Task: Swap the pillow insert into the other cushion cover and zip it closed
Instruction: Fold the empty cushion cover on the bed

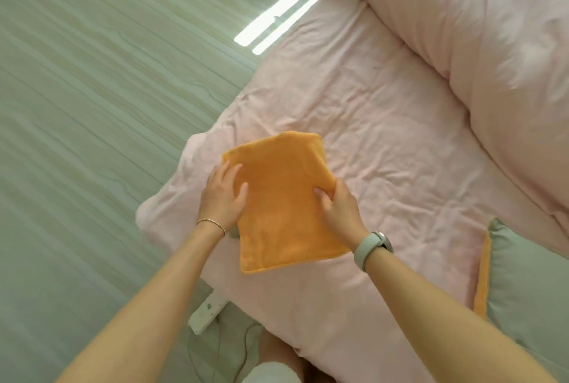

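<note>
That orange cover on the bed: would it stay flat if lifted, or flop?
The orange cover would probably flop: it lies thin and flat with soft rounded corners. It looks light, with no filling bulging. Its fuzzy surface should grip rather than slip under the left hand.

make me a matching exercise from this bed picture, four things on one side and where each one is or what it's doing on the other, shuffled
Things:
1. orange cover
2. left hand
3. green cushion
4. right hand

Places or states:
A. lies at the right edge of the bed
B. grips the cover's right edge
C. lies flat on the pink sheet
D. rests with straight fingers on the cover's left side

Pairs: 1-C, 2-D, 3-A, 4-B
</note>
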Tool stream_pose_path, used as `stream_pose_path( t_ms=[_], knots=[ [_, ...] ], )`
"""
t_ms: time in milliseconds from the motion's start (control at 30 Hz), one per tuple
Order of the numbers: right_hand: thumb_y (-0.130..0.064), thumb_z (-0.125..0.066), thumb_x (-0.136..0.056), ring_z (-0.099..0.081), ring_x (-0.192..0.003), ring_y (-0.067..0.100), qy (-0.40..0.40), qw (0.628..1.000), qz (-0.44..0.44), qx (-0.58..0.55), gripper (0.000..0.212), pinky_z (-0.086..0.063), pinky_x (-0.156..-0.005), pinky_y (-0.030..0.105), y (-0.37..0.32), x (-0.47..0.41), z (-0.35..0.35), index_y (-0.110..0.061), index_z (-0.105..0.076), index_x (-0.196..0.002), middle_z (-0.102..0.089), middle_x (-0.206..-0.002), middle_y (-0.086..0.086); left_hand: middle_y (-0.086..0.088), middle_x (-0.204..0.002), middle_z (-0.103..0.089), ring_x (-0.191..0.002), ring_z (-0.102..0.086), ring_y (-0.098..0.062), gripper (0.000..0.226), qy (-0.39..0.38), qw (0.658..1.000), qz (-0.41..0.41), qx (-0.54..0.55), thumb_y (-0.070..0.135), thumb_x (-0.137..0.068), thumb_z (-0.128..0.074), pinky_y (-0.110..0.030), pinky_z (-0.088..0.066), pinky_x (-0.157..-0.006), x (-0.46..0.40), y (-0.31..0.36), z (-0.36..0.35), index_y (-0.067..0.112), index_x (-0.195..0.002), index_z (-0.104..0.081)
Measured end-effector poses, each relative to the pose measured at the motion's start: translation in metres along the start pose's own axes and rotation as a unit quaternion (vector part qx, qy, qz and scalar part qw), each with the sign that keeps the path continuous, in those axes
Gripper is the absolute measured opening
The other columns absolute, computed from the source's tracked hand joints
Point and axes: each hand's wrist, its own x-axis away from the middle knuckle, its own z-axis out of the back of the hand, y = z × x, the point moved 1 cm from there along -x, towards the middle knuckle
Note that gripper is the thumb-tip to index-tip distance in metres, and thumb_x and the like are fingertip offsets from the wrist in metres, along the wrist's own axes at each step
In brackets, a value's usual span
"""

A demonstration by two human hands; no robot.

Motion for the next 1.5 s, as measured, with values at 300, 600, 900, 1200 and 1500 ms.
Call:
stream_pose_path(
  t_ms=[300,600,900,1200,1500],
  knots=[
    [-0.026,-0.052,-0.094,-0.06,-0.08,0.034,0.09,0.956,0.244,0.135,0.034,-0.034,-0.063,0.032,-0.058,0.122,0.048,-0.01,-0.049,-0.123,-0.067,-0.093,0.009,-0.014,-0.115,-0.063,-0.109,-0.055,-0.035,0.028,0.184,0.982,0.017,-0.047,0.011,-0.088,-0.053,-0.05,-0.043,-0.092,0.15,0.026,0.105,0.005,-0.114,-0.062],
    [-0.024,-0.054,-0.092,-0.048,-0.066,0.02,0.059,0.969,0.233,0.05,0.023,-0.028,-0.06,0.031,-0.09,0.17,0.035,-0.009,-0.054,-0.11,-0.055,-0.074,-0.002,-0.02,-0.112,-0.062,-0.108,-0.055,-0.038,0.026,0.263,0.958,0.102,-0.046,0.004,-0.088,-0.056,-0.044,-0.042,-0.091,0.201,-0.007,0.175,-0.002,-0.113,-0.061],
    [-0.027,-0.056,-0.091,-0.05,-0.077,0.015,0.055,0.953,0.285,0.081,0.023,-0.031,-0.067,0.026,-0.197,0.152,-0.042,-0.014,-0.057,-0.109,-0.053,-0.085,-0.009,-0.016,-0.117,-0.061,-0.112,-0.054,-0.033,0.029,0.27,0.957,0.101,-0.032,0.012,-0.09,-0.054,-0.039,-0.039,-0.094,0.144,-0.059,0.261,0.002,-0.117,-0.06],
    [-0.03,-0.052,-0.093,-0.054,-0.077,0.018,0.062,0.953,0.276,0.105,0.021,-0.035,-0.067,0.028,-0.34,0.117,-0.172,-0.015,-0.057,-0.106,-0.057,-0.083,-0.005,-0.015,-0.115,-0.062,-0.11,-0.055,-0.032,0.027,0.258,0.96,0.101,-0.027,0.012,-0.091,-0.053,-0.038,-0.039,-0.093,0.1,-0.18,0.388,0.003,-0.115,-0.062],
    [-0.034,-0.05,-0.094,-0.055,-0.08,0.015,0.002,0.949,0.296,0.109,0.021,-0.039,-0.068,0.027,-0.438,0.06,-0.265,-0.019,-0.057,-0.107,-0.059,-0.089,-0.005,-0.01,-0.118,-0.061,-0.112,-0.054,-0.029,0.028,0.235,0.959,0.155,-0.037,0.018,-0.092,-0.052,-0.036,-0.039,-0.094,0.041,-0.268,0.463,0.008,-0.116,-0.061]
  ],
)
